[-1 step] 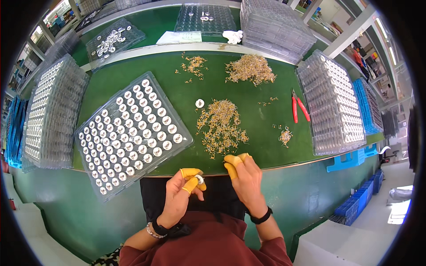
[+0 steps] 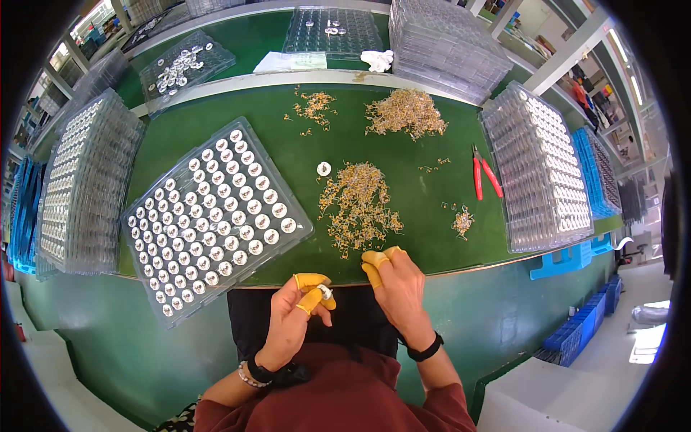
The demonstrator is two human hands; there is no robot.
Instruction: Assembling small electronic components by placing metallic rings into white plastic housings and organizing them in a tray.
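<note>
My left hand, in yellow finger cots, pinches a small round silver-white part in front of the table edge. My right hand, also in yellow finger cots, is closed at the near edge of the green table. Its fingertips press together just below a heap of small orange-and-silver wire-legged components; whatever they hold is hidden or too small to name. One loose round white part lies beside the heap. To the left, a clear plastic tray with rows of similar round parts lies at a slant, jutting over the edge.
Further component piles lie at the back, with a smaller one at right. Red-handled pliers rest near it. Filled tray stacks stand left and right. Clear trays are stacked on the far ledge.
My right hand has shifted very slightly left and away from me, still closed. The left hand keeps its pinch on the round part, nearly unmoved.
</note>
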